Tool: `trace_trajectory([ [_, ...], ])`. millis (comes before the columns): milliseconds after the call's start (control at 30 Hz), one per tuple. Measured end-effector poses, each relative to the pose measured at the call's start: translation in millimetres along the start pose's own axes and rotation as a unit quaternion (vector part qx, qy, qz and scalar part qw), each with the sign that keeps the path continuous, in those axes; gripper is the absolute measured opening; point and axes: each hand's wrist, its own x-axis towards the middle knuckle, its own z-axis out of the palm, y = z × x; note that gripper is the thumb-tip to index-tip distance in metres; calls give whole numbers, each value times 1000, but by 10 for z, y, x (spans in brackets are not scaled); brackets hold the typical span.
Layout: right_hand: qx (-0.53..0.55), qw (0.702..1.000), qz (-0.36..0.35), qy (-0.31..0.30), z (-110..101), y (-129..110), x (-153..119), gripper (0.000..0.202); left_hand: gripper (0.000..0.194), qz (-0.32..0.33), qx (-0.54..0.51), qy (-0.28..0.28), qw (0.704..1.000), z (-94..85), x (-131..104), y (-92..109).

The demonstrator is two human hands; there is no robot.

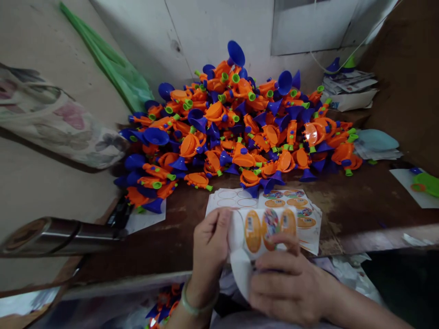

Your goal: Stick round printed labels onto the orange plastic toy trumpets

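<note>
A white sheet of oval stickers [253, 230] is held up between my hands above the front of the table. My left hand [210, 244], with a pale bangle at its wrist, pinches the sheet's left edge between thumb and fingers. My right hand [286, 278] is closed about the lower right part, its index finger lying over a printed sticker. Part of the sheet curls down between the hands. Behind it lie stacked sticker sheets [306, 211], some with orange and colourful ovals, and a sheet with empty oval outlines [229, 196].
A large pile of orange, blue and green plastic toy trumpets [243, 155] covers the table's back. A steel flask [61, 235] lies at left. Papers [350, 87] and a light blue dish [377, 140] are at right. More toys [168, 304] show below the table edge.
</note>
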Motion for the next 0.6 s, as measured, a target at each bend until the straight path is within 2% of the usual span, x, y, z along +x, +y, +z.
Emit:
trace_trajectory([
  [33,24,1000,-16,-7,-50,-5,9,27,40,-2,-2,28,1000,-25,46,-29],
  [67,30,999,-23,11,-97,6,29,22,39,4,-1,42,999,-41,80,-49],
  [100,18,999,-12,41,-133,32,57,18,37,14,3,42,999,-47,100,-60],
  [133,-10,998,22,65,-153,71,91,21,35,25,7,32,999,-41,104,-61],
  [200,-76,990,80,84,-137,161,159,50,31,45,12,3,999,-5,73,-42],
  [267,-99,988,106,61,-55,234,199,74,28,58,5,-17,998,44,19,-18],
  [333,-82,988,116,58,58,274,186,81,29,58,-1,-26,998,78,-24,-16],
  [467,-75,989,89,87,244,338,25,60,37,6,-38,-23,999,87,-35,-84],
  [600,-99,988,-5,123,293,428,-76,37,43,-60,-82,-16,995,78,-56,-132],
])
